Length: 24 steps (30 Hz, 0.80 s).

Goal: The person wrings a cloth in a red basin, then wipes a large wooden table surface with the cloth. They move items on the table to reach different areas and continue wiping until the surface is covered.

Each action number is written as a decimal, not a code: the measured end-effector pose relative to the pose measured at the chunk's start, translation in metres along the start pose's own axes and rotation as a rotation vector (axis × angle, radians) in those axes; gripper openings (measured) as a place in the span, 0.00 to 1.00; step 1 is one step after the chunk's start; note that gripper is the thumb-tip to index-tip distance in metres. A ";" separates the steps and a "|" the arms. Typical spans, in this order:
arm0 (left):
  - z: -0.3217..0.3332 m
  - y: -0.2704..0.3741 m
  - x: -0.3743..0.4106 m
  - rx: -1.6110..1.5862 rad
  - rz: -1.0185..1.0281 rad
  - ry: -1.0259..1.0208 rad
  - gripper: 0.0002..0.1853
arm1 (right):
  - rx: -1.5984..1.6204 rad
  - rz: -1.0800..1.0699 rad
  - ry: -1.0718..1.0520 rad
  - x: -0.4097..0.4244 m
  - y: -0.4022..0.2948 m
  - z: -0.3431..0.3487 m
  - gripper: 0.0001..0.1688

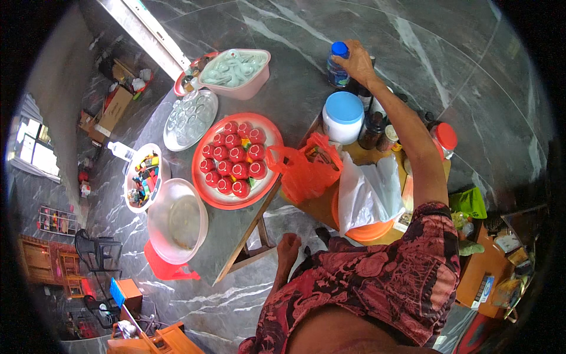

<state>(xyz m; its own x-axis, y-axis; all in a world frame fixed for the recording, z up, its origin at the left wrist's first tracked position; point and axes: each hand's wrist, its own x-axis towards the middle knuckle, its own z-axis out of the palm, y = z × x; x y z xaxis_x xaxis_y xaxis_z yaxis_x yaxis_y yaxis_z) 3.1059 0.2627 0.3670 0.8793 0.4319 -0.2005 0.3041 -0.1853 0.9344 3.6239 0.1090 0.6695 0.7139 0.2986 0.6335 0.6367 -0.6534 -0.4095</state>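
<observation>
My right hand (356,62) reaches to the back of the wooden table and grips a blue-capped plastic bottle (338,73) near its top. Just in front of that bottle stand a white tub with a blue lid (343,117) and several dark bottles (370,130). My left hand (288,243) hangs low beside my body, its fingers curled, with no object visible in it. Ahead of it are a red plastic bag (309,172) and a white plastic bag (369,190), the latter over an orange basin (369,232). A red-rimmed tray (199,188) holds several upside-down red cups (237,154).
On the grey table are a pink basin (247,91) of spoons, a metal tray (170,140) of glasses, an oval bowl (163,172) of small coloured items and a translucent basin (177,221). A red-lidded jar (444,137) stands right; a marble-patterned wall (300,26) rises behind.
</observation>
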 end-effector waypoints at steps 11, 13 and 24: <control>0.007 -0.023 0.010 0.101 -0.079 0.020 0.15 | -0.219 0.271 -0.413 0.021 0.070 0.080 0.28; 0.010 -0.042 0.019 0.138 -0.022 0.065 0.14 | -0.316 0.194 -0.407 0.022 0.100 0.091 0.27; 0.004 -0.020 0.010 0.122 -0.283 0.145 0.15 | -0.872 0.029 -0.817 0.031 0.052 0.097 0.34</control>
<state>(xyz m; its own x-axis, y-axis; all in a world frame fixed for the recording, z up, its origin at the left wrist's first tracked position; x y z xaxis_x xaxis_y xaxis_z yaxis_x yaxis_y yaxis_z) 3.1104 0.2675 0.3452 0.6948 0.6009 -0.3951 0.5782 -0.1401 0.8038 3.7075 0.1516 0.6037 0.8999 0.4237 -0.1032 0.4304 -0.8248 0.3667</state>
